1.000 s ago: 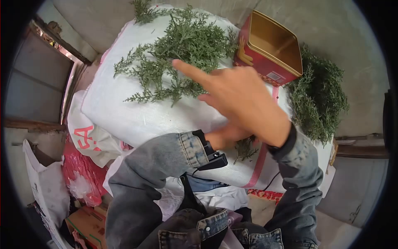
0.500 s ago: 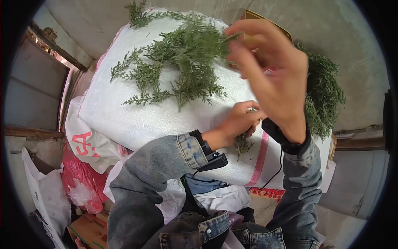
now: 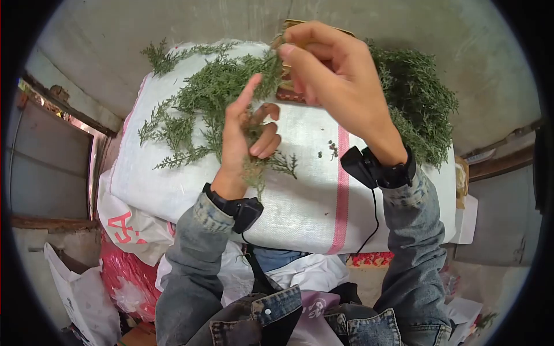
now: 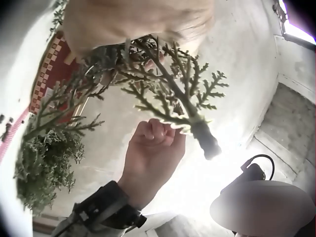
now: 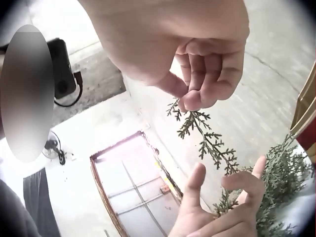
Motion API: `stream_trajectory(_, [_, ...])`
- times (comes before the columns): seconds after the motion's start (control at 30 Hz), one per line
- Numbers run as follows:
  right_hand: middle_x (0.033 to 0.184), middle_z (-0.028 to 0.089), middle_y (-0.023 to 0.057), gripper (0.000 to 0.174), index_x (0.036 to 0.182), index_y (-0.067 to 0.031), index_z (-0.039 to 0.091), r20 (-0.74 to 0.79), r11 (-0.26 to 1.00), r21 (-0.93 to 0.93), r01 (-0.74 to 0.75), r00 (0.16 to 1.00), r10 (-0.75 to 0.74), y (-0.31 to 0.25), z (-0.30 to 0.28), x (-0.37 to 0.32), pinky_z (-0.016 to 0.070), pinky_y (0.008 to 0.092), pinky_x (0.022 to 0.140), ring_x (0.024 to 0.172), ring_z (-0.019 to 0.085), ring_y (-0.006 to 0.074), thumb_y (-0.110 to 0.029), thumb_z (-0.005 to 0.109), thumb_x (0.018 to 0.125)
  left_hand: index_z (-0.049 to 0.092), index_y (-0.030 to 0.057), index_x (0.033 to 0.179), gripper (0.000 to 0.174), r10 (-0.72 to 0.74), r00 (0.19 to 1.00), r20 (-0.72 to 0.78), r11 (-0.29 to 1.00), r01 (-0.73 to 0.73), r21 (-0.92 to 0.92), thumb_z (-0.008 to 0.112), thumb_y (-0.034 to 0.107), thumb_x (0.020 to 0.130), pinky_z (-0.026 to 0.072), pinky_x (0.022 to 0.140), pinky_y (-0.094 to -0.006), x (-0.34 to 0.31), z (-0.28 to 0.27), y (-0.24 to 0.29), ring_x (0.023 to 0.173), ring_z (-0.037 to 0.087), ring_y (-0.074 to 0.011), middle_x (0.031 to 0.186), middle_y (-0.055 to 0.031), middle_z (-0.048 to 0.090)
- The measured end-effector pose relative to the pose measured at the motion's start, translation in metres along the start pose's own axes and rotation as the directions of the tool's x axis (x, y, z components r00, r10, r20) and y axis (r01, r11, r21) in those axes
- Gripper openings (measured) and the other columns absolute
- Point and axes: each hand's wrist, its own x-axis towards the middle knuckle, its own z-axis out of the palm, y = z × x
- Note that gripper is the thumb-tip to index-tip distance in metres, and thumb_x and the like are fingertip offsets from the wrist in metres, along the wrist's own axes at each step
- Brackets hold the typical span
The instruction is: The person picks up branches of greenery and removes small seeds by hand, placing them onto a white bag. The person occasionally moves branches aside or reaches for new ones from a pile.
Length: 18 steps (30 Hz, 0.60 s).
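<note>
High over the white sack [image 3: 300,213], my right hand [image 3: 352,86] pinches a thin green sprig between thumb and fingertips; the sprig [image 5: 210,140] hangs down in the right wrist view. Below and left of it, my left hand [image 3: 236,138] has its index finger raised and its other fingers bent round leafy sprigs [image 3: 254,173]. A cut stem [image 4: 205,138] sticks out of this bunch in the left wrist view. Behind the left hand, a loose pile of green branches [image 3: 199,92] lies on the sack.
A red and gold tin [image 3: 291,95] stands behind my right hand, partly hidden. Dark green foliage [image 3: 424,104] is heaped at the right. Small dark bits [image 3: 333,149] lie near the sack's pink stripe [image 3: 342,190]. Red plastic [image 3: 130,282] is at lower left.
My right hand has come up from the pile with a sprig. My left hand has risen leftward with its bunch, its index finger now extended. The head view has shifted.
</note>
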Motion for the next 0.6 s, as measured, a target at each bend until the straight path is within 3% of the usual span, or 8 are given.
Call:
stream_trajectory(0.07, [0.069,0.062,0.0020,0.017,0.107,0.0014,0.061,-0.009,0.994,0.101,-0.035,0.999,0.036,-0.004,-0.008,-0.005,0.0437,0.0179,0.053,0.061,0.058,0.0057,-0.011,0.058,0.095,0.051,0.0098,0.130,0.043,0.073,0.997,0.013,0.997,-0.073,-0.014,0.041,0.039,0.100,0.0237,0.034,-0.0215,-0.004,-0.001,0.007,0.036,0.030,-0.0056,0.084,-0.0055,0.058])
stream_trajectory(0.17, [0.073,0.064,0.0040,0.016,0.107,0.0005,0.060,0.031,0.909,0.393,-0.138,0.990,0.137,-0.004,-0.031,-0.022,0.0452,0.0209,0.052,0.059,0.059,0.0084,-0.010,0.055,0.096,0.046,0.0050,0.135,0.051,0.009,1.000,0.002,0.999,-0.009,0.041,0.039,0.042,0.101,0.0264,0.034,-0.0218,-0.009,-0.008,0.004,0.037,0.031,-0.0046,0.098,-0.0086,0.060])
stream_trajectory(0.3, [0.080,0.067,0.0065,0.017,0.107,-0.0016,0.062,-0.126,0.944,0.329,-0.030,0.989,0.075,-0.009,-0.023,-0.075,0.0459,0.0229,0.052,0.057,0.059,0.0095,-0.006,0.059,0.091,0.043,0.0003,0.138,0.054,-0.210,0.978,0.007,0.977,0.210,0.037,0.039,0.041,0.102,0.0285,0.036,-0.0203,-0.037,0.021,-0.010,0.038,0.032,-0.0039,0.102,-0.0079,0.062])
stream_trajectory(0.33, [0.082,0.067,0.0071,0.020,0.106,-0.0031,0.063,-0.096,0.993,0.026,0.116,0.989,-0.113,-0.003,-0.026,-0.090,0.0471,0.0243,0.052,0.057,0.061,0.0113,-0.004,0.063,0.085,0.043,0.0003,0.138,0.054,-0.219,0.976,0.005,0.975,0.219,0.035,0.039,0.041,0.102,0.0285,0.036,-0.0203,-0.045,0.027,-0.015,0.038,0.032,-0.0039,0.102,-0.0079,0.062])
stream_trajectory(0.37, [0.085,0.068,0.0076,0.025,0.104,-0.0047,0.065,-0.008,0.926,-0.270,0.265,0.961,-0.278,0.002,-0.030,-0.105,0.0483,0.0256,0.051,0.057,0.062,0.0132,-0.001,0.066,0.079,0.043,0.0003,0.137,0.053,-0.217,0.976,-0.011,0.972,0.217,0.088,0.039,0.040,0.103,0.0288,0.037,-0.0194,-0.053,0.034,-0.021,0.039,0.033,-0.0034,0.102,-0.0077,0.063])
stream_trajectory(0.4, [0.085,0.068,0.0076,0.025,0.104,-0.0047,0.065,-0.011,0.928,-0.271,0.256,0.963,-0.268,0.004,-0.032,-0.119,0.0483,0.0256,0.051,0.057,0.062,0.0132,-0.001,0.066,0.079,0.043,0.0003,0.137,0.051,-0.212,0.977,-0.025,0.966,0.214,0.143,0.039,0.039,0.103,0.0291,0.038,-0.0185,-0.059,0.040,-0.027,0.039,0.033,-0.0028,0.103,-0.0075,0.064])
stream_trajectory(0.47, [0.086,0.068,0.0073,0.033,0.098,-0.0076,0.068,0.295,0.766,-0.481,0.426,0.902,-0.317,0.005,-0.034,-0.141,0.0510,0.0288,0.052,0.060,0.064,0.0192,-0.002,0.071,0.065,0.044,0.0002,0.137,0.050,-0.216,0.976,-0.041,0.957,0.219,0.190,0.039,0.037,0.104,0.0294,0.039,-0.0177,-0.064,0.046,-0.039,0.040,0.034,-0.0022,0.103,-0.0073,0.064])
stream_trajectory(0.6, [0.088,0.068,0.0059,0.033,0.092,-0.0083,0.069,0.282,0.792,-0.495,0.356,0.929,-0.241,0.009,-0.033,-0.168,0.0523,0.0312,0.052,0.062,0.065,0.0227,-0.004,0.072,0.060,0.049,-0.0014,0.132,0.044,-0.189,0.976,-0.113,0.854,0.219,0.472,0.037,0.030,0.105,0.0301,0.040,-0.0163,-0.071,0.051,-0.061,0.042,0.036,-0.0008,0.101,-0.0081,0.066])
